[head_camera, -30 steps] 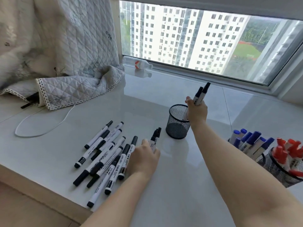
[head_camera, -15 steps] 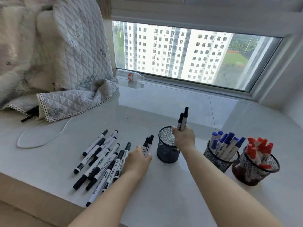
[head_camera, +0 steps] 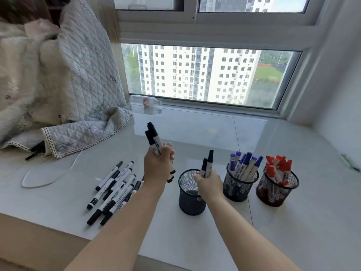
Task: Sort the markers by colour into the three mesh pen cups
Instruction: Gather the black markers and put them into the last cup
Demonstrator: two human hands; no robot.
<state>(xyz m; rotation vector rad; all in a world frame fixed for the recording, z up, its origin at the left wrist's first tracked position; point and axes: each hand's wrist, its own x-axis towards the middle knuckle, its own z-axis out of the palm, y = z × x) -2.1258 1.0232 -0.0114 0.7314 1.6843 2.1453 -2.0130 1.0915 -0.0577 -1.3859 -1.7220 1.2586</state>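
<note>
Your right hand (head_camera: 210, 185) grips two black markers (head_camera: 207, 165) upright over the empty mesh cup (head_camera: 190, 200) — your left hand (head_camera: 157, 166) clutches two more (head_camera: 154, 138), raised above the sill (head_camera: 195, 241). Loose black markers (head_camera: 113, 187) lie left; the blue cup (head_camera: 239, 187) and red cup (head_camera: 275, 190) stand right.

I am looking at a home — a high apartment: a quilted blanket (head_camera: 74, 106) lies by the window (head_camera: 205, 75), with residential towers outside.
</note>
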